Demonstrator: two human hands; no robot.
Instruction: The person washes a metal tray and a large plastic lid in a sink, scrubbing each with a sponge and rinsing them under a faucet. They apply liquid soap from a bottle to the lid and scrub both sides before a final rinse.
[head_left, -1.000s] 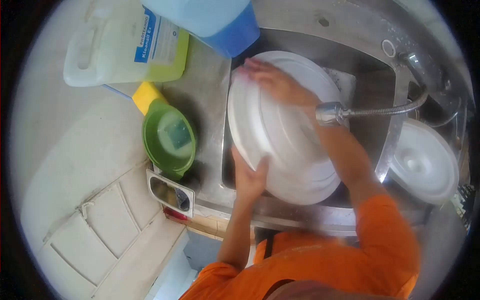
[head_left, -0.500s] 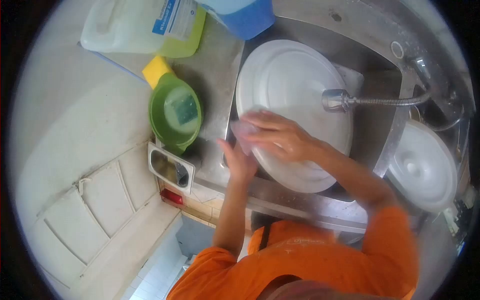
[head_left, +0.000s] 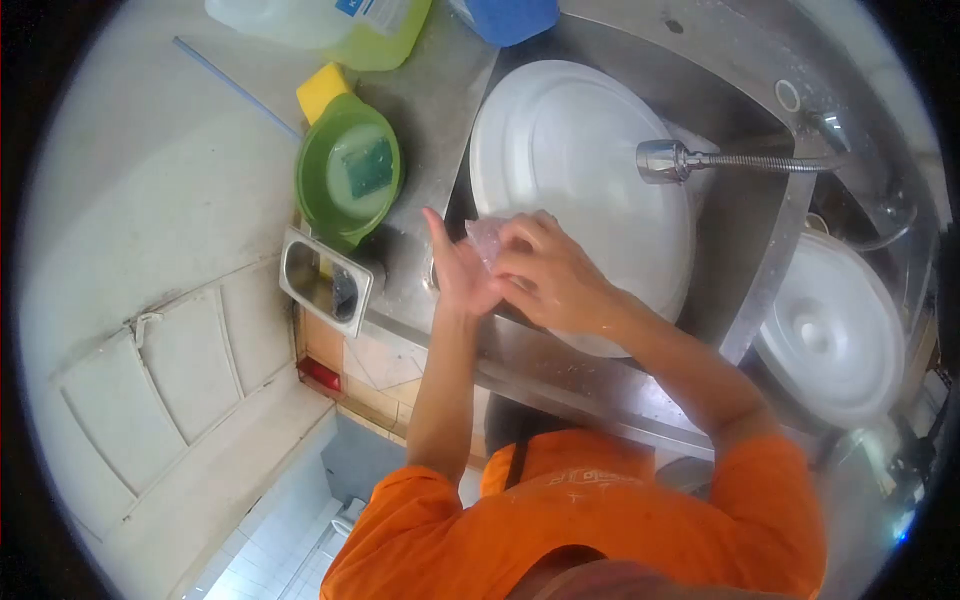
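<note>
My right hand point(head_left: 550, 272) has its fingers bent round a crumpled, translucent pinkish piece point(head_left: 484, 240), which looks like thin plastic. The piece rests against the palm of my left hand point(head_left: 463, 275). My left thumb is stretched out and apart; its other fingers are partly hidden behind the piece and my right hand. Both hands are over the sink's near left edge, beside a large round white lid point(head_left: 590, 190) lying in the metal sink point(head_left: 745, 250). The spray tap head point(head_left: 662, 161) hangs over the lid.
A green bowl point(head_left: 312, 180) on the left holds cloudy liquid and a dark green pad, with a yellow sponge point(head_left: 322, 92) beside it. Nearer stands a metal container point(head_left: 292, 282). A jug point(head_left: 385, 40) and a blue container point(head_left: 515, 18) are behind. Another white lid point(head_left: 850, 330) lies right.
The view has shifted a little. My right fingers have bent more around the translucent piece, and my left thumb now points more upward.
</note>
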